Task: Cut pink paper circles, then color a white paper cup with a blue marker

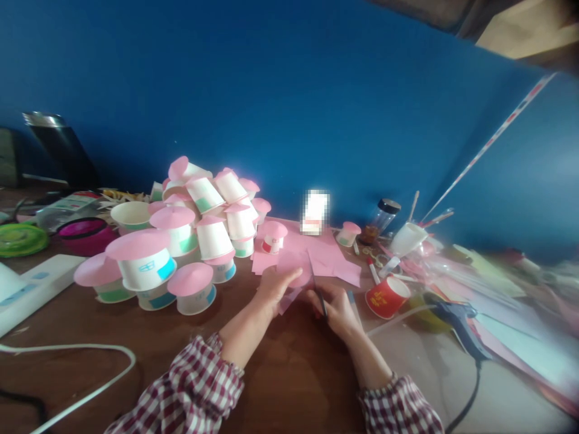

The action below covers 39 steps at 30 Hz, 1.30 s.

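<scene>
My left hand (277,288) is closed on a piece of pink paper (293,265), its thumb lying on top. In my right hand (335,306) is a pair of scissors (316,282), the dark blades pointing away from me beside the paper's right edge. Whether the blades touch the paper I cannot tell. More pink sheets (330,250) lie flat just beyond both hands. A small paper cup with a pink cone top (273,237) stands on those sheets.
Many pink-topped paper cups (212,235) are piled at the left. A red paper cup (388,297) and a glue gun (465,328) with its cord lie to the right. A power strip (40,286) and white cable (90,348) occupy the left side. A blue wall (271,96) rises behind.
</scene>
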Each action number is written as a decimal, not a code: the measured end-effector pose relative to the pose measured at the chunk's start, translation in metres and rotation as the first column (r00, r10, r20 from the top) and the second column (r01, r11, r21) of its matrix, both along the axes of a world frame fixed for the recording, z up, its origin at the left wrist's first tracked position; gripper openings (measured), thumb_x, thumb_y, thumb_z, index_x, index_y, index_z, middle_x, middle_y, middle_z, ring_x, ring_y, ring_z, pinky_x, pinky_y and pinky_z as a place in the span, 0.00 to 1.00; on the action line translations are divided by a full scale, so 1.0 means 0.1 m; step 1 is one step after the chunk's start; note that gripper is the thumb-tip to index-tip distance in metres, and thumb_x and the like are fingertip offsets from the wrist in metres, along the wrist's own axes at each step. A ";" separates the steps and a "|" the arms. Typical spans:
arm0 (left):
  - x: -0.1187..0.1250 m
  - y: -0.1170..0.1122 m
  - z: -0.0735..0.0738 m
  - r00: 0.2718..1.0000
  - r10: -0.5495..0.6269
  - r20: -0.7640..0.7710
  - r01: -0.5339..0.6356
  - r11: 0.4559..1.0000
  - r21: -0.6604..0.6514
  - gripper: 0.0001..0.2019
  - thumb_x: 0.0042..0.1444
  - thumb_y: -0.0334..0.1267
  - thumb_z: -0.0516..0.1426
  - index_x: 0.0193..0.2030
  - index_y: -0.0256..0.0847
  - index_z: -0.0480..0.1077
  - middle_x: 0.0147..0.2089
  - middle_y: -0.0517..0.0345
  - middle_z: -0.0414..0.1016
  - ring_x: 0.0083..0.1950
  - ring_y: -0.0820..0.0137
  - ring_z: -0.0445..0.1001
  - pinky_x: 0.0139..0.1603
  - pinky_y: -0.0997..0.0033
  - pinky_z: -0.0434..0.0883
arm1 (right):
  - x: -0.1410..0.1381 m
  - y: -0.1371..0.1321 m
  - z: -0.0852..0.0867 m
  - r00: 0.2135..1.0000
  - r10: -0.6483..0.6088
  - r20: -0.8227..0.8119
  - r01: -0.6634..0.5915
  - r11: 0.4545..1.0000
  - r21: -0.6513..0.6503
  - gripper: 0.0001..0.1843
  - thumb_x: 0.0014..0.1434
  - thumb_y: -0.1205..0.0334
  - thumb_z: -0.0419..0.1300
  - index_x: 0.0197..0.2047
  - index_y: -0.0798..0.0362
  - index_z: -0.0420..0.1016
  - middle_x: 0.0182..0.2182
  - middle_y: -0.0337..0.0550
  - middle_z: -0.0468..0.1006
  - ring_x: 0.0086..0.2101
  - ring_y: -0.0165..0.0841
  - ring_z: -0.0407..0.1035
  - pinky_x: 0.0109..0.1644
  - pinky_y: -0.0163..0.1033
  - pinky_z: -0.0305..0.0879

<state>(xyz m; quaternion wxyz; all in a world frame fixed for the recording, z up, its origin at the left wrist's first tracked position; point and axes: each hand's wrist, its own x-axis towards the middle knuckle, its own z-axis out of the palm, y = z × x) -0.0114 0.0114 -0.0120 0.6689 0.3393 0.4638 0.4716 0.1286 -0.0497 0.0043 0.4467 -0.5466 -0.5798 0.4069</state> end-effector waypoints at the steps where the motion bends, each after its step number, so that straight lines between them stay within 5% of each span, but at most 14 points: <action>1: 0.00 0.00 0.01 1.000 -0.004 0.002 0.004 1.000 -0.004 0.20 0.35 0.45 0.67 0.32 0.34 0.71 0.23 0.55 0.72 0.22 0.69 0.71 0.19 0.70 0.67 | 0.00 0.00 0.00 1.000 -0.002 0.008 0.002 1.000 -0.002 0.18 0.51 0.51 0.62 0.36 0.60 0.76 0.15 0.34 0.65 0.16 0.25 0.58 0.20 0.31 0.55; 19: -0.01 0.03 -0.04 1.000 -0.006 -0.022 0.006 1.000 0.015 0.23 0.35 0.47 0.67 0.34 0.32 0.72 0.25 0.53 0.73 0.23 0.69 0.71 0.20 0.71 0.66 | -0.01 0.00 0.03 0.999 -0.018 0.031 0.019 1.000 -0.016 0.19 0.50 0.49 0.62 0.35 0.59 0.77 0.15 0.34 0.66 0.16 0.25 0.58 0.19 0.31 0.55; 31: -0.01 0.05 -0.01 1.000 0.008 -0.021 -0.007 0.999 0.042 0.23 0.37 0.46 0.66 0.37 0.31 0.73 0.35 0.44 0.77 0.35 0.60 0.76 0.30 0.65 0.71 | -0.01 0.01 0.00 1.000 0.010 0.009 -0.009 1.000 -0.012 0.18 0.50 0.51 0.63 0.36 0.59 0.76 0.15 0.33 0.65 0.16 0.25 0.57 0.20 0.31 0.54; 39: -0.01 0.02 -0.04 0.999 -0.003 -0.041 0.005 0.998 0.058 0.22 0.37 0.47 0.66 0.36 0.31 0.73 0.34 0.44 0.77 0.34 0.60 0.76 0.31 0.64 0.71 | 0.00 0.00 0.02 1.000 0.024 0.004 -0.024 1.000 0.002 0.17 0.50 0.51 0.63 0.32 0.58 0.76 0.15 0.33 0.65 0.17 0.25 0.58 0.21 0.30 0.54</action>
